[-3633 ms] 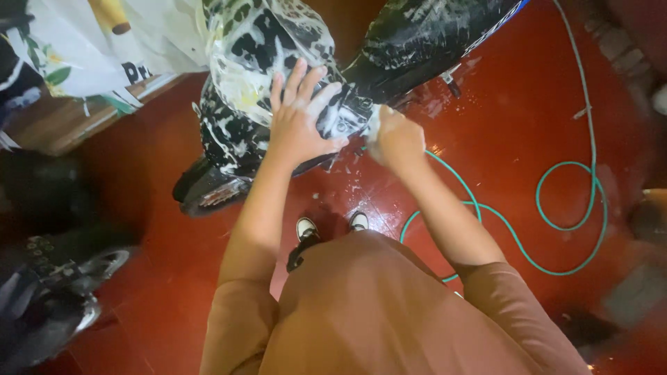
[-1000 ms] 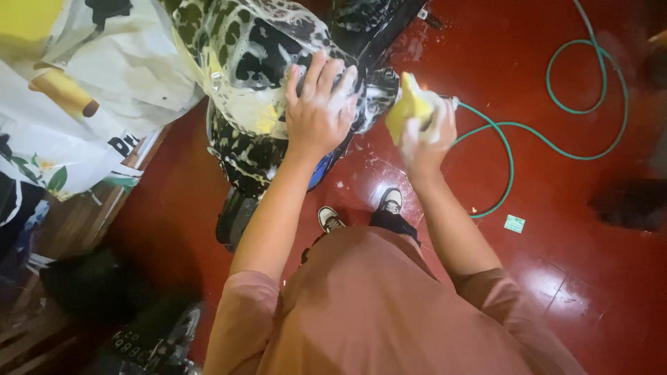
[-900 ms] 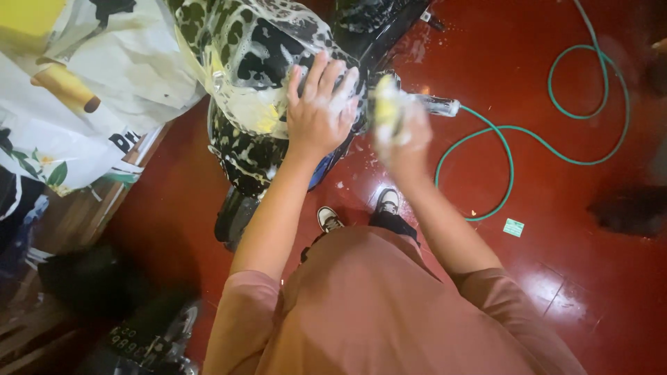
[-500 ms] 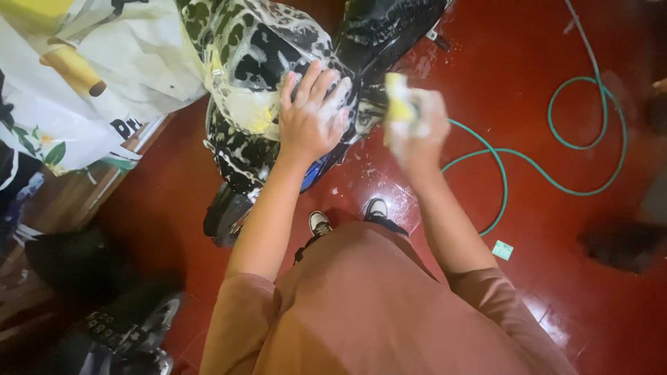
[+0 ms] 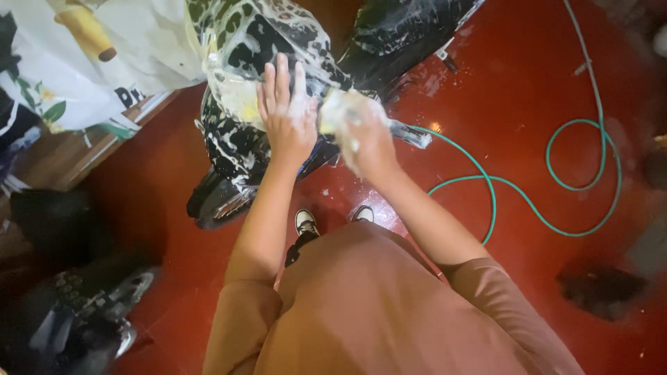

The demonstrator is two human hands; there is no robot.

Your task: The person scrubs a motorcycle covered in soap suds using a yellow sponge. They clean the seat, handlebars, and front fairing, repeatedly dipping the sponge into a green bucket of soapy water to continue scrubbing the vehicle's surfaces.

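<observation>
Wet red floor (image 5: 556, 83) spreads under everything, glossy with water and flecks of foam. Your right hand (image 5: 365, 135) is closed around a yellow sponge (image 5: 332, 111), fingers wrapped over it, though the hand is motion-blurred and lathered, so you cannot tell exactly how tight the squeeze is. The sponge sits against the soapy bodywork of the motorcycle (image 5: 257, 76), just beside your other hand. Your left hand (image 5: 286, 114) lies flat on the same panel with fingers spread and pointing away from you, holding nothing, only bracing.

By the look of it you are in the scrubbing stage: suds cover the black fairing and the dark seat section (image 5: 403, 28) behind it, and nothing looks rinsed. Further scrubbing would call for steady pressure with the sponge while the flat hand keeps you balanced on slick ground.

Outward from the bike, a green hose (image 5: 549, 160) loops across the floor to your right. A printed white banner (image 5: 83, 62) hangs at the left, and your sneakers (image 5: 306, 222) stand close to the wheel.
</observation>
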